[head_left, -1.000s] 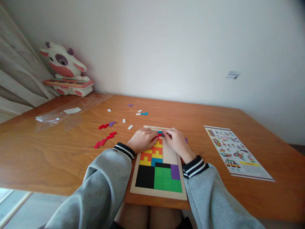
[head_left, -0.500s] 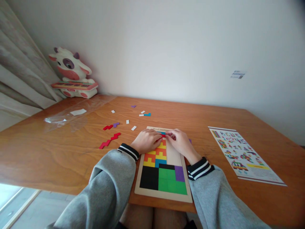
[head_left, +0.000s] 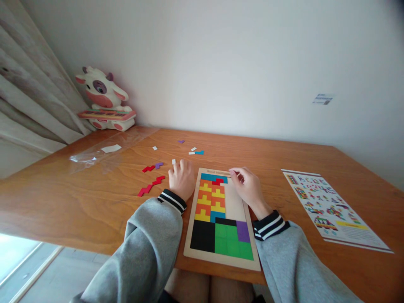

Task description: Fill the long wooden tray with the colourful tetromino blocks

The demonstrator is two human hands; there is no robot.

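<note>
A wooden puzzle board (head_left: 232, 261) lies on the table before me, with black, green, purple, orange, yellow and blue pieces in it. A red piece (head_left: 217, 182) sits near its top, beside blue pieces (head_left: 208, 177). The upper right of the board shows bare wood. My left hand (head_left: 182, 179) is off the board's left edge, over the table, its fingers apart and holding nothing. My right hand (head_left: 247, 187) is at the board's top right, thumb and fingertips pinched together; anything between them is too small to make out.
Loose red pieces (head_left: 145, 190), a purple piece (head_left: 159, 166), a blue piece (head_left: 199, 152) and white pieces lie left and behind. A printed sheet (head_left: 334, 210) is at right. A plastic bag (head_left: 91, 155) and cow toy (head_left: 107, 101) stand back left.
My left hand has moved left off the board, uncovering the orange and yellow pieces. My right hand has shifted slightly right, away from the red piece. The view has turned a little.
</note>
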